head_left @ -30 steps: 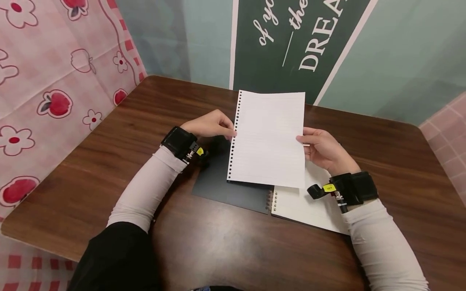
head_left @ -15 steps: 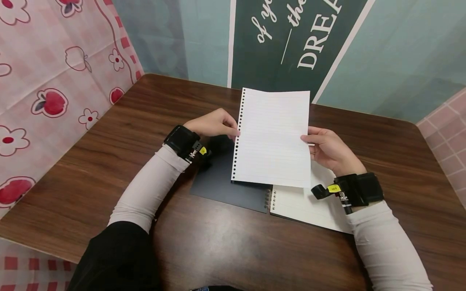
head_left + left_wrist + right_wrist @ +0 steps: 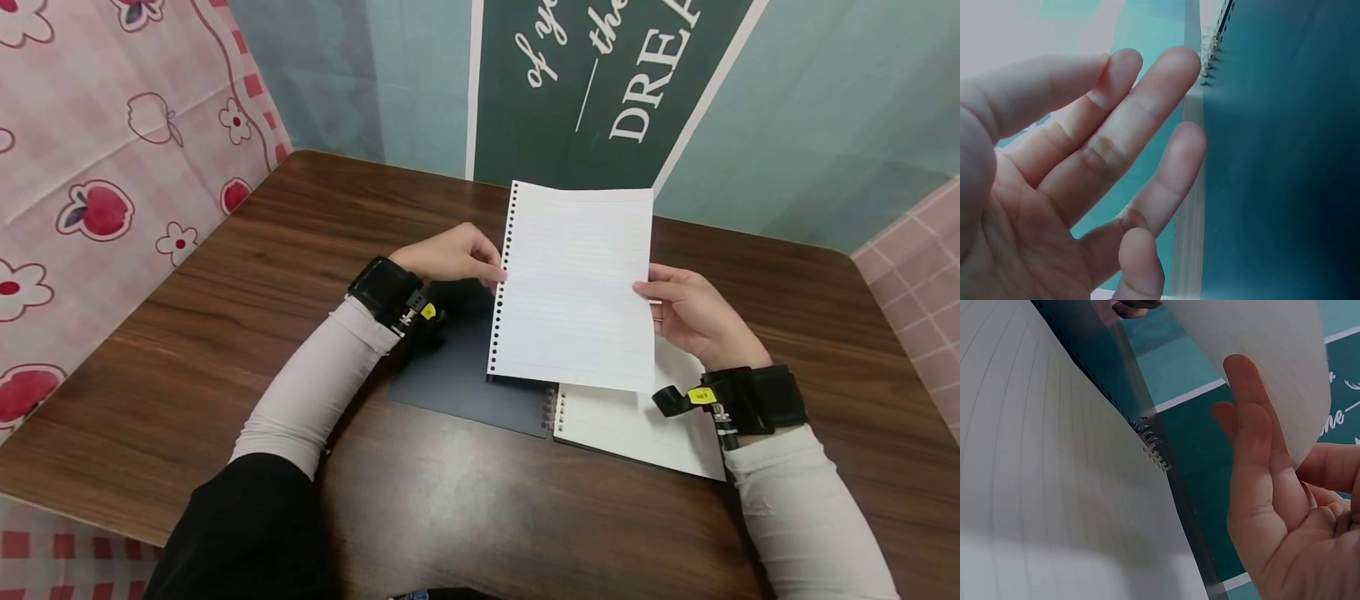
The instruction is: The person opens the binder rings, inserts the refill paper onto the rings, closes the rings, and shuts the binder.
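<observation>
The loose sheet has moved a bit right above the open notebook, so it covers more of the white page. The left hand pinches its holey edge; the right hand pinches the other edge, some fingers behind. The notebook's far part is hidden.

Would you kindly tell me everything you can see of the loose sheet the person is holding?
The loose sheet is white, thin and apparently paper, with faint ruled lines and a column of small holes along its left edge in the head view. It looks slightly curved and is held up over the open notebook, partly hiding it. The left hand pinches the holed edge; the right hand holds the opposite edge.
</observation>
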`<move>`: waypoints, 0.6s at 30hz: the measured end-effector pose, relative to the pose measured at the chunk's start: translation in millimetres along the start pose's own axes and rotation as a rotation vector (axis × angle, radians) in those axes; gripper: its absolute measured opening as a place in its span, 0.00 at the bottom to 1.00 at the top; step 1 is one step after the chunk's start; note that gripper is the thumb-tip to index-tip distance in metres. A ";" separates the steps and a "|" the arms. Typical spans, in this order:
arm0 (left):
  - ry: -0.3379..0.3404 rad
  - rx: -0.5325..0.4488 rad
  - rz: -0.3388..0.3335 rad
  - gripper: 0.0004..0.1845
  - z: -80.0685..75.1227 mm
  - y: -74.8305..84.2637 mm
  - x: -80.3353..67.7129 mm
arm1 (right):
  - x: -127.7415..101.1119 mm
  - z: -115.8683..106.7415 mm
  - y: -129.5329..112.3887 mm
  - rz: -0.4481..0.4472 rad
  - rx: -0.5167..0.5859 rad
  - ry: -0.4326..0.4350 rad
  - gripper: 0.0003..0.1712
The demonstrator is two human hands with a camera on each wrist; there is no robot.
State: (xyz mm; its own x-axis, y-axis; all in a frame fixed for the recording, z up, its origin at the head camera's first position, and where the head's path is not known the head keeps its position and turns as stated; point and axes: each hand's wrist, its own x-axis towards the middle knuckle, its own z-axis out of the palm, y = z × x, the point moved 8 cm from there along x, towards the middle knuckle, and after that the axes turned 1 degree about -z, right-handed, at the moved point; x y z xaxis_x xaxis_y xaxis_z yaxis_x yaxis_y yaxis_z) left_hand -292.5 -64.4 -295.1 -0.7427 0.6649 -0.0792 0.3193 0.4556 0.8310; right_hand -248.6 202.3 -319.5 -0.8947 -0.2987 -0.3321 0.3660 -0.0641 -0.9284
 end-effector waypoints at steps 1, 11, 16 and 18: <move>-0.003 0.001 0.001 0.09 0.6 0.6 0.7 | -0.6 -1.2 0.2 -0.002 -0.009 0.007 0.31; -0.031 0.022 0.031 0.09 7.3 9.4 7.6 | -11.2 -8.2 0.4 -0.038 -0.018 0.020 0.13; -0.039 0.017 0.045 0.09 11.0 13.7 11.0 | -17.6 -11.3 0.1 -0.044 -0.013 0.021 0.14; -0.045 0.011 0.057 0.09 13.0 16.4 12.9 | -20.5 -14.0 -0.4 -0.053 -0.007 0.019 0.14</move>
State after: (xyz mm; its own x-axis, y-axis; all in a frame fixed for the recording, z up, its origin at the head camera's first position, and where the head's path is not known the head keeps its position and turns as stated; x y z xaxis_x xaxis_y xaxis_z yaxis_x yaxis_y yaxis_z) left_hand -289.3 -40.7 -289.6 -0.6961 0.7157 -0.0573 0.3665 0.4228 0.8288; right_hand -234.0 221.8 -314.7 -0.9176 -0.2765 -0.2857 0.3163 -0.0724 -0.9459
